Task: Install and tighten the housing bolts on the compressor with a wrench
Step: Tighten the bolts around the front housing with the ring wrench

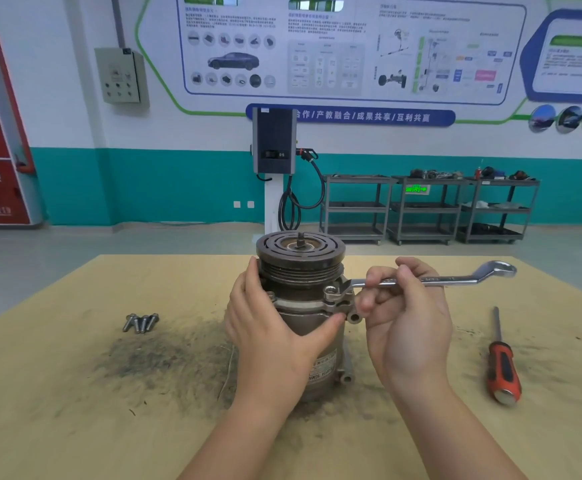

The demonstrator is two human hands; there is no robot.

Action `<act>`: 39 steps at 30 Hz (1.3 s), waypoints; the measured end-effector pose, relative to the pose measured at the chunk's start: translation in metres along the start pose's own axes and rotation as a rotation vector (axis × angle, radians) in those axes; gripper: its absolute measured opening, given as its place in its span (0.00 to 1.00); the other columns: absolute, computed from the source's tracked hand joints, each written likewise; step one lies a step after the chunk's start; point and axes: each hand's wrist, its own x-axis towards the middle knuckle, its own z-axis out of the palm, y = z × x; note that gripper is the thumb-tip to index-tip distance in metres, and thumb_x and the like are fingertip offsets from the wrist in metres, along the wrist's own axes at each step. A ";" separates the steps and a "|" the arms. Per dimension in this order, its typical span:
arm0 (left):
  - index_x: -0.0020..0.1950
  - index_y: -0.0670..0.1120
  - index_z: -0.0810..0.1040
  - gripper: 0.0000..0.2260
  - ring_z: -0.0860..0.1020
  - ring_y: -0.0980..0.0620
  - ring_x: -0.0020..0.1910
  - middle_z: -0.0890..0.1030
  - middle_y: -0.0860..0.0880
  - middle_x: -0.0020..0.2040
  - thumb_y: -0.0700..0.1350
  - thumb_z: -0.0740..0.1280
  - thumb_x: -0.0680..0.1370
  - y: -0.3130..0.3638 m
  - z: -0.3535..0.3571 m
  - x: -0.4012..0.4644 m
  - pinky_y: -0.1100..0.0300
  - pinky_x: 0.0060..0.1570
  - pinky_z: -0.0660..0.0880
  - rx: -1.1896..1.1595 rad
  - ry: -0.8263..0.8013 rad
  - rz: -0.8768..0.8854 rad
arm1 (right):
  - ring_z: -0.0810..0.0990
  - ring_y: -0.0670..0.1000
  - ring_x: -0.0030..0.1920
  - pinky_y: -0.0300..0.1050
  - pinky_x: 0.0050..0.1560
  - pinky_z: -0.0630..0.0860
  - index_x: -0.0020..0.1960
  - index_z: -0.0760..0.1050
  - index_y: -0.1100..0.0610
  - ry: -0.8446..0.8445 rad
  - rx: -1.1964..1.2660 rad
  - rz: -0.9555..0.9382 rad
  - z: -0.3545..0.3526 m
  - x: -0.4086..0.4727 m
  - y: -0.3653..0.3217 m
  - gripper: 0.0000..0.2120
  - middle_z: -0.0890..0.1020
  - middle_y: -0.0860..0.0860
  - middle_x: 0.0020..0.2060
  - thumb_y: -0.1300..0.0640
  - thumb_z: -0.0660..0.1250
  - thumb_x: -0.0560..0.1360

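Note:
The compressor (312, 296) stands upright in the middle of the wooden table (74, 393), its grooved pulley on top. My left hand (268, 327) wraps around the left side of its body, thumb pressing under the housing flange. My right hand (403, 317) grips the shaft of a silver ring wrench (455, 279). The wrench's near ring sits on a bolt head (331, 291) on the flange at the right front. Several loose bolts (141, 322) lie together on the table to the left.
A screwdriver (502, 365) with a red and black handle lies on the table at the right. Dark grime (151, 358) is smeared across the table left of the compressor. Metal trolleys (428, 206) and a charging post (275, 168) stand far behind.

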 end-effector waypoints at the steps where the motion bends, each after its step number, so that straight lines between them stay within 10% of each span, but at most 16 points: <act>1: 0.77 0.47 0.53 0.54 0.58 0.51 0.71 0.63 0.46 0.72 0.71 0.69 0.60 0.001 0.000 0.000 0.48 0.72 0.54 0.012 0.017 -0.025 | 0.70 0.50 0.22 0.37 0.25 0.69 0.48 0.65 0.57 0.011 0.008 0.027 0.000 0.003 0.000 0.09 0.77 0.54 0.28 0.67 0.50 0.82; 9: 0.74 0.42 0.61 0.56 0.63 0.51 0.68 0.68 0.47 0.68 0.74 0.68 0.55 -0.003 -0.002 0.002 0.48 0.70 0.61 -0.063 0.038 -0.101 | 0.64 0.48 0.18 0.36 0.22 0.61 0.46 0.64 0.57 0.097 -0.075 0.131 0.003 0.020 0.004 0.09 0.73 0.52 0.23 0.68 0.49 0.78; 14: 0.71 0.43 0.63 0.51 0.59 0.61 0.61 0.64 0.56 0.61 0.67 0.73 0.55 -0.004 -0.002 0.005 0.53 0.67 0.62 -0.082 0.045 -0.114 | 0.70 0.51 0.22 0.39 0.27 0.69 0.47 0.65 0.55 -0.014 -0.155 -0.258 -0.001 -0.010 0.011 0.08 0.78 0.54 0.28 0.66 0.52 0.78; 20: 0.73 0.39 0.62 0.50 0.63 0.49 0.67 0.66 0.49 0.64 0.70 0.67 0.61 0.008 -0.006 0.005 0.53 0.68 0.62 -0.153 0.015 -0.138 | 0.76 0.41 0.37 0.31 0.42 0.72 0.51 0.73 0.52 -0.365 -0.910 -0.828 0.004 -0.031 0.027 0.06 0.77 0.45 0.41 0.60 0.61 0.76; 26: 0.69 0.33 0.69 0.23 0.72 0.34 0.64 0.74 0.34 0.64 0.37 0.66 0.75 -0.002 0.002 0.016 0.58 0.61 0.61 -0.118 0.058 -0.217 | 0.77 0.46 0.35 0.43 0.35 0.75 0.42 0.80 0.58 -0.590 -1.139 -0.886 0.020 -0.021 0.023 0.04 0.80 0.47 0.34 0.60 0.68 0.70; 33: 0.65 0.36 0.71 0.27 0.76 0.39 0.57 0.77 0.38 0.58 0.53 0.56 0.75 -0.004 0.013 0.010 0.57 0.60 0.69 -0.083 0.184 -0.084 | 0.79 0.46 0.44 0.38 0.44 0.77 0.44 0.83 0.64 -0.574 -0.966 -0.863 0.013 -0.030 0.021 0.08 0.82 0.51 0.44 0.58 0.70 0.74; 39: 0.75 0.44 0.59 0.54 0.59 0.59 0.64 0.61 0.56 0.63 0.73 0.69 0.59 -0.008 0.006 0.004 0.60 0.64 0.59 -0.141 0.043 -0.059 | 0.80 0.48 0.41 0.40 0.43 0.77 0.53 0.74 0.51 -0.368 -0.661 -0.741 0.009 -0.025 0.006 0.04 0.79 0.50 0.45 0.54 0.60 0.81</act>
